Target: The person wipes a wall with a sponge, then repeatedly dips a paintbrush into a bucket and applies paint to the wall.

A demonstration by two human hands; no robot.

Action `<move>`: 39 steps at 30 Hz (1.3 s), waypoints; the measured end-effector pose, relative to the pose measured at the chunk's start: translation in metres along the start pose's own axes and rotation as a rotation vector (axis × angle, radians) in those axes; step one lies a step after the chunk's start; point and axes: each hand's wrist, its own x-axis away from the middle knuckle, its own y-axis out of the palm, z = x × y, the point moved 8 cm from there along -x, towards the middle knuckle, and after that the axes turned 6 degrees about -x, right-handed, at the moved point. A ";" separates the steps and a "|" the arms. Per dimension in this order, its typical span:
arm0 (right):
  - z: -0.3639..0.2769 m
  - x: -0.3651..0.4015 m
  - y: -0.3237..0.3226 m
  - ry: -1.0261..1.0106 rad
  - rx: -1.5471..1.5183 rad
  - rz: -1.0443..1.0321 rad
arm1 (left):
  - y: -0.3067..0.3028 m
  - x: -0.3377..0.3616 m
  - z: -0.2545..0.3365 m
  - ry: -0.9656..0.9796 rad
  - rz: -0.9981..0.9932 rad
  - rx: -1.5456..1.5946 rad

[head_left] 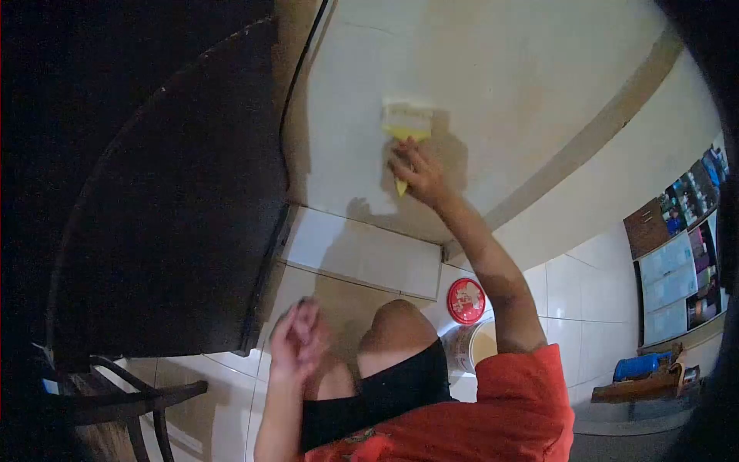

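My right hand (416, 168) is closed around the yellow handle of a wide paintbrush (408, 123). The brush's pale bristle end is up against the off-white wall (369, 69), and its shadow falls just to the right. Low in front of my left knee, my left hand (299, 339) is raised in the air, somewhat blurred, with its fingers loosely bent and apart. Nothing shows in it. Beneath my right arm stands a white bucket (465, 348), partly hidden by the arm and sleeve. A round red lid (466, 301) lies on the floor beside it.
A large dark cabinet-like panel (177, 200) fills the left side, with a black cable (296, 77) along the wall near it. A dark chair (154, 396) stands at lower left. White tiles (570, 285) cover the floor. Shelves (677, 262) and a blue item (637, 367) are at right.
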 end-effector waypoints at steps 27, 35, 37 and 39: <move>-0.085 0.037 0.046 0.412 -0.374 -0.021 | -0.008 -0.176 -0.025 0.132 0.227 -1.075; -0.062 0.082 0.053 1.370 -1.099 0.171 | 0.000 -0.173 -0.030 0.222 0.332 -1.406; -0.067 0.083 0.064 1.574 -1.181 0.120 | -0.001 -0.176 -0.044 0.137 0.348 -1.520; -0.071 0.101 0.074 1.649 -1.263 0.087 | -0.003 -0.177 -0.057 0.226 0.298 -1.508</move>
